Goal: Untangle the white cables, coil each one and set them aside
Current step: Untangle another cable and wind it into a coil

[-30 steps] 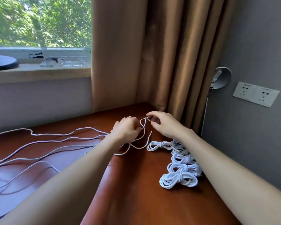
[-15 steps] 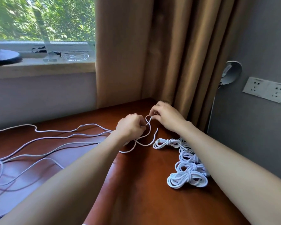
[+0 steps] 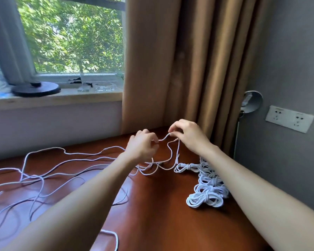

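Loose white cables (image 3: 49, 163) sprawl in tangled lines over the left half of the brown table (image 3: 152, 214). My left hand (image 3: 143, 144) pinches a cable strand above the table's far part. My right hand (image 3: 187, 135) pinches the same strand a short way to the right. Between the two hands the strand (image 3: 164, 138) runs taut, and loops of it hang down to the table under them. Several coiled and tied white cable bundles (image 3: 205, 192) lie in a row along the table's right side, partly hidden by my right forearm.
Brown curtains (image 3: 188, 60) hang behind the table's far corner. On the window sill (image 3: 62, 98) stand a black round base (image 3: 35, 88) and a glass dish (image 3: 105, 86). The grey wall on the right carries a socket plate (image 3: 289, 118) and a round fitting (image 3: 252, 101).
Both hands rose off the table and moved a little apart, drawing the strand straight between them. The camera tilted up, so more of the window shows.
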A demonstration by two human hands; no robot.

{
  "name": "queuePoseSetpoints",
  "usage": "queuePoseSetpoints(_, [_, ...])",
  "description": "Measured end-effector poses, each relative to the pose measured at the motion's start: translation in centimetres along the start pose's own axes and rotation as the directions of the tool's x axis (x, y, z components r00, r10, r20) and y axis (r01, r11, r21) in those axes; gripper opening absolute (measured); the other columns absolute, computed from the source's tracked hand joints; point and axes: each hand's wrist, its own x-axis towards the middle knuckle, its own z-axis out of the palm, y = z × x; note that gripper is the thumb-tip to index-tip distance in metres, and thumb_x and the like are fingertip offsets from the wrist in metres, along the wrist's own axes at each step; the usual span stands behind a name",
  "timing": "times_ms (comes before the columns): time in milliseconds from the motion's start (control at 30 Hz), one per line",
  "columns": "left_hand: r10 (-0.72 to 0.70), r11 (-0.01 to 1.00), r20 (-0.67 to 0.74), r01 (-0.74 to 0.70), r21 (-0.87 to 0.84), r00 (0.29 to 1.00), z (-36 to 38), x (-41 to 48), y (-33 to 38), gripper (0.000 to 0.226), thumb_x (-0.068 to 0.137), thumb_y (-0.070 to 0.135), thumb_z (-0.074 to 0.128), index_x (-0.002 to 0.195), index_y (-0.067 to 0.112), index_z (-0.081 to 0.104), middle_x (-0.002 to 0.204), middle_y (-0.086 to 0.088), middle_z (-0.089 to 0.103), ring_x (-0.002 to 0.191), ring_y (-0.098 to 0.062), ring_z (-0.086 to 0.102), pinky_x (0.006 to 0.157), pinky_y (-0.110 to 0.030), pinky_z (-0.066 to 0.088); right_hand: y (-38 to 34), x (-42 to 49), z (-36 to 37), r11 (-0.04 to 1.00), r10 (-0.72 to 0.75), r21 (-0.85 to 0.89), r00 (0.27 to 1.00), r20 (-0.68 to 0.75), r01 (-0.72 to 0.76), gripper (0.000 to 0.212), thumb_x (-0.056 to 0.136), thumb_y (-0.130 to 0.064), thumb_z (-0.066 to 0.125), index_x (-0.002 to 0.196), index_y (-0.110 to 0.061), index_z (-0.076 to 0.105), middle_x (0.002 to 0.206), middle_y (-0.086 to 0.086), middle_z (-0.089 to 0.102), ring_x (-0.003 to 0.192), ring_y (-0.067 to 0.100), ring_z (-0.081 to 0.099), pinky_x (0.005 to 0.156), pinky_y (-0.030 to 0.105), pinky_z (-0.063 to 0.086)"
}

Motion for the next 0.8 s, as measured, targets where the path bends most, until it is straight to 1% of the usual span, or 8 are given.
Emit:
queuePoseSetpoints(100, [-0.004, 1.0, -0.031, 0.004, -0.002, 0.999, -2.0, -1.6, 0.0, 0.022, 0.093, 0.034, 0.057, 0.111, 0.031, 0.068, 0.118, 0.002, 0.055, 0.117, -0.023, 0.047, 0.095, -0.038, 0.04, -2.1, -0.1, -0.8, 1.0, -0.027, 0.009, 1.0, -0.015, 0.027, 0.007, 0.085, -0.019, 0.078, 0.089, -0.024, 0.074, 0.088, -0.008, 0.066, 0.086, 0.01, 0.063, 0.086, 0.039, 0.051])
queuePoseSetpoints(233, [-0.01, 1.0, -0.057, 0.009, -0.019, 0.998, -4.7, -4.2, -0.3, 0.02, 0.096, 0.041, 0.055, 0.107, 0.033, 0.07, 0.113, 0.003, 0.055, 0.113, -0.021, 0.05, 0.095, -0.039, 0.041, -4.9, -0.2, -1.5, 0.999, -0.031, 0.04, 0.999, -0.007, 0.032, 0.009, 0.083, -0.021, 0.079, 0.088, -0.028, 0.075, 0.089, -0.01, 0.069, 0.088, 0.009, 0.065, 0.087, 0.04, 0.053])
queuePoseSetpoints(333, [-0.022, 0.999, -0.061, 0.02, -0.03, 0.998, -6.6, -6.5, -0.8, 0.025, 0.097, 0.046, 0.052, 0.105, 0.032, 0.071, 0.107, 0.006, 0.057, 0.111, -0.019, 0.052, 0.094, -0.04, 0.041, -7.4, -0.7, -1.2, 0.998, -0.049, 0.048, 0.999, 0.015, 0.048, 0.008, 0.083, -0.022, 0.08, 0.088, -0.026, 0.076, 0.087, -0.008, 0.072, 0.086, 0.009, 0.066, 0.086, 0.038, 0.053])
queuePoseSetpoints(433, [-0.028, 1.0, -0.049, 0.028, -0.006, 0.998, -8.3, -8.9, -1.8, 0.029, 0.097, 0.049, 0.051, 0.1, 0.031, 0.073, 0.105, 0.007, 0.061, 0.105, -0.019, 0.056, 0.092, -0.04, 0.045, -9.9, -1.4, -0.3, 0.996, -0.07, 0.059, 0.997, 0.042, 0.068, 0.006, 0.083, -0.021, 0.08, 0.088, -0.023, 0.077, 0.086, -0.007, 0.073, 0.085, 0.009, 0.067, 0.086, 0.037, 0.053])
queuePoseSetpoints(600, [-0.081, 0.997, -0.031, 0.082, 0.011, 0.996, -10.5, -12.8, -4.0, 0.036, 0.095, 0.056, 0.05, 0.094, 0.028, 0.073, 0.1, 0.007, 0.063, 0.1, -0.018, 0.059, 0.091, -0.042, 0.047, -14.0, -2.4, 1.7, 0.991, -0.098, 0.099, 0.992, 0.079, 0.09, 0.006, 0.084, -0.023, 0.08, 0.089, -0.025, 0.077, 0.086, -0.009, 0.073, 0.085, 0.007, 0.067, 0.087, 0.032, 0.053])
queuePoseSetpoints(700, [-0.101, 0.995, -0.021, 0.101, 0.008, 0.995, -11.5, -14.9, -5.4, 0.04, 0.093, 0.061, 0.048, 0.083, 0.029, 0.069, 0.093, 0.008, 0.061, 0.093, -0.018, 0.06, 0.087, -0.041, 0.05, -16.6, -2.7, 3.0, 0.985, -0.128, 0.128, 0.987, 0.1, 0.115, 0.005, 0.085, -0.023, 0.079, 0.09, -0.024, 0.078, 0.084, -0.012, 0.072, 0.083, 0.005, 0.067, 0.085, 0.03, 0.054])
queuePoseSetpoints(800, [-0.136, 0.99, -0.011, 0.136, -0.022, 0.991, -12.4, -17.2, -6.8, 0.047, 0.092, 0.066, 0.047, 0.089, 0.028, 0.073, 0.087, 0.009, 0.062, 0.091, -0.019, 0.062, 0.085, -0.041, 0.052, -19.1, -3.0, 4.3, 0.979, -0.148, 0.161, 0.981, 0.125, 0.127, 0.005, 0.085, -0.023, 0.079, 0.089, -0.023, 0.078, 0.083, -0.01, 0.074, 0.081, 0.005, 0.068, 0.081, 0.028, 0.054])
